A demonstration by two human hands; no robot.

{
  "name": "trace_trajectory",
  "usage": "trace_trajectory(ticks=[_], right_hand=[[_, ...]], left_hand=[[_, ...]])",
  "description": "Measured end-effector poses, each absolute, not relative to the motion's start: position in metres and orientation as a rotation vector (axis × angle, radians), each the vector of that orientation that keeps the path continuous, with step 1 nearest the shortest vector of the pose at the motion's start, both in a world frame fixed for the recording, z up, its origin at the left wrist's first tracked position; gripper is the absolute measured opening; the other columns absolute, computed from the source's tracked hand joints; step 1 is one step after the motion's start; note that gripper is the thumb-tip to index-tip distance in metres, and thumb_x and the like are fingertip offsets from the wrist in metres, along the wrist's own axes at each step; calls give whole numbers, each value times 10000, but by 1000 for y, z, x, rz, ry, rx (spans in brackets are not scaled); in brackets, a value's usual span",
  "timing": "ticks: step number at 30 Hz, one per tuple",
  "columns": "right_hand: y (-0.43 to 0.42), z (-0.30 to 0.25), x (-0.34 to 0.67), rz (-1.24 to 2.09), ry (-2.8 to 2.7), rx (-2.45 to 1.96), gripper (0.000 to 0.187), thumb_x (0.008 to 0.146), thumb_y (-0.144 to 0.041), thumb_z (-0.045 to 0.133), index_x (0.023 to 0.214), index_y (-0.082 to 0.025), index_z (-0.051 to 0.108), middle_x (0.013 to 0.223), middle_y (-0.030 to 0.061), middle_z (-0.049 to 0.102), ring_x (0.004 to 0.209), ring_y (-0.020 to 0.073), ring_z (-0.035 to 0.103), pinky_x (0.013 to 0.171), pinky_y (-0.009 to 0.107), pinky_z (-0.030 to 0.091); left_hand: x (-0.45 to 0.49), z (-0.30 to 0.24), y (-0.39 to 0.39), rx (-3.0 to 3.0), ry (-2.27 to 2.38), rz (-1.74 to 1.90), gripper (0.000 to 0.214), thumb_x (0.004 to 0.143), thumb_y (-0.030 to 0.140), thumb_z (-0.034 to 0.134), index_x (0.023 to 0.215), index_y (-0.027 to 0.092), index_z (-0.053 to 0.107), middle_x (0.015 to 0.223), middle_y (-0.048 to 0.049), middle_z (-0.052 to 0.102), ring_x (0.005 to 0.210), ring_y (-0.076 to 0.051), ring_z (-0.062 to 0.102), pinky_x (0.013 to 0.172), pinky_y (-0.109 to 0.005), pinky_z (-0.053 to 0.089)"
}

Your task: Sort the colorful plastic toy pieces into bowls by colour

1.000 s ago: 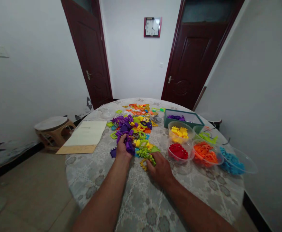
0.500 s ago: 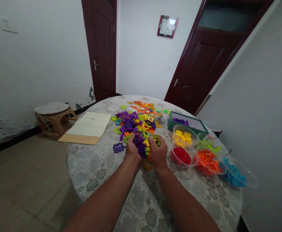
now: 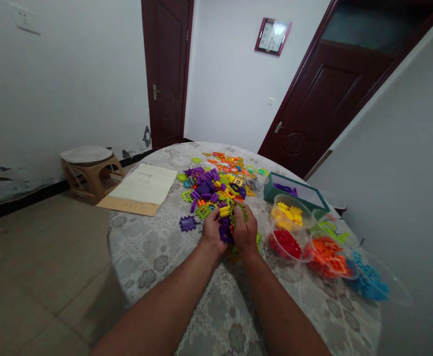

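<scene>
Both hands are together at the near edge of a mixed pile of plastic building pieces (image 3: 205,189). My left hand (image 3: 212,230) is curled around purple building pieces (image 3: 225,234), partly hidden between the palms. Facing it, my right hand (image 3: 245,230) grips an olive-green notched piece (image 3: 239,212), its thumb pressed on the front. Yellow pieces (image 3: 224,211) show between the two hands; which hand bears them I cannot tell. A flat purple notched piece (image 3: 188,223) lies apart on the tablecloth, left of my left hand.
On the right stand clear tubs of yellow (image 3: 289,215), red (image 3: 286,244), orange (image 3: 327,254) and blue pieces (image 3: 369,278). Behind them is a green box (image 3: 315,197) with purple pieces inside. Paper on cardboard (image 3: 144,183) lies at the left, near a stool (image 3: 90,165) beyond the round table (image 3: 146,262).
The purple pieces have sunk lower between my hands, and yellow ones now show above them. The olive-green piece sits nearer the middle in my right hand. The whole view has shifted slightly.
</scene>
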State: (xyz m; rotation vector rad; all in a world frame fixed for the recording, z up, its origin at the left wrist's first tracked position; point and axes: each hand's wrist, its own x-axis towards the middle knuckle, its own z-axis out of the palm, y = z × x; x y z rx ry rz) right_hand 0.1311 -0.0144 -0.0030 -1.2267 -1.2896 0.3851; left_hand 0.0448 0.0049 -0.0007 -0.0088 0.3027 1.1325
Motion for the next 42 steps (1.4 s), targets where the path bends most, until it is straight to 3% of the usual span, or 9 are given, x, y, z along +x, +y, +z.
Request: trace_trajectory(ticks=[8,14,19,27,33,38,42], right_hand=[[-15,1,142,277,-1151,-1319,522,1063,-570,379,1094,-173,717,1053,101,752,1012,250,666,905,357,484],[-10,-13,154,279,-1111,-1387,539,1052,-605,335,950,-203,680,917,65,717,894,235,628,830,341,460],[-5,-23,153,466,-953,-1360,599,1008,-686,345,867,-207,677,877,57,722,867,234,651,819,346,494],[-7,-22,143,639,-825,-1272,617,979,-721,383,936,-186,688,939,77,745,852,232,699,721,333,549],[-9,-23,132,560,-884,-1272,500,1015,-637,390,919,-217,644,880,32,689,783,199,654,597,283,523],[-6,-27,124,497,-991,-1261,425,1061,-574,372,939,-238,602,810,-4,626,645,161,586,523,266,466],[-6,-23,123,421,-1040,-1260,403,1079,-534,348,926,-249,588,834,3,640,723,182,606,629,294,485]], left_hand=[[45,-11,5,-1,349,1098,200,951,263,588,1057,158,722,807,-68,777,774,-252,788,867,-434,644],[48,-13,1,33,275,1003,343,981,349,547,1141,112,736,961,-149,806,946,-307,795,957,-469,614],[46,-12,3,16,285,1035,335,979,327,538,1157,123,736,985,-146,807,986,-319,790,964,-491,611],[38,-11,8,58,309,1060,307,974,309,557,1194,157,710,884,-101,782,814,-275,775,716,-407,649],[38,-11,11,106,350,1088,278,1008,319,495,1069,147,705,833,-95,764,619,-220,713,441,-278,508],[37,-17,19,134,363,1155,255,988,266,486,980,148,711,808,-81,759,567,-193,682,380,-240,430],[32,-18,25,150,381,1158,267,987,258,479,938,146,717,772,-74,743,534,-187,669,370,-241,439]])
